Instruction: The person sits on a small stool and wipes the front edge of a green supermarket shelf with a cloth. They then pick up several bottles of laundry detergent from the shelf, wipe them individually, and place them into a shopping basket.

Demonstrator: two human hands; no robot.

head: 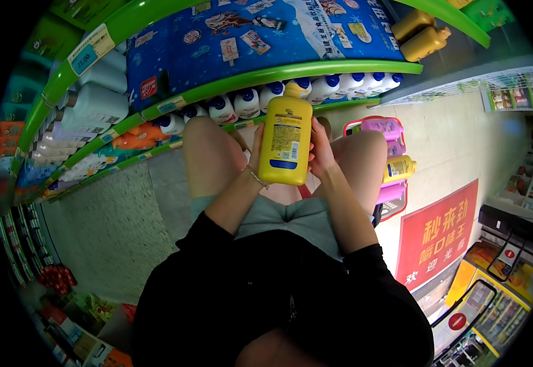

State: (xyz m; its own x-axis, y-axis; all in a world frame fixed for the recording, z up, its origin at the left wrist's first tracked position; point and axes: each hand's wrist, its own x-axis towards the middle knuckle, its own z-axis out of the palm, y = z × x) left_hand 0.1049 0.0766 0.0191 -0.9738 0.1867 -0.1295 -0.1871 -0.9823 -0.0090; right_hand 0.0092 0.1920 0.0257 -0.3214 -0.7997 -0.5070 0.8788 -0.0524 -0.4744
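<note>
A large yellow pump bottle [286,142] is held upright between my two hands, its printed back label facing me. My left hand [256,149] grips one side, with a thin bracelet at the wrist. Around the opposite side curl the fingers of my right hand [322,149]. Just beyond the bottle, a row of white bottles with blue pump tops [247,103] lines a low green-edged shelf. To the right of my knee, a red basket [405,202] on the floor holds pink bottles [381,128] and another yellow bottle [397,169].
A green shelf edge [266,78] with a blue printed panel [248,36] spans the front. Gold bottles [424,43] stand at the shelf's right end. White jugs [97,108] fill shelves at left. A red floor mat [438,234] lies at right, near black-framed gates [468,312].
</note>
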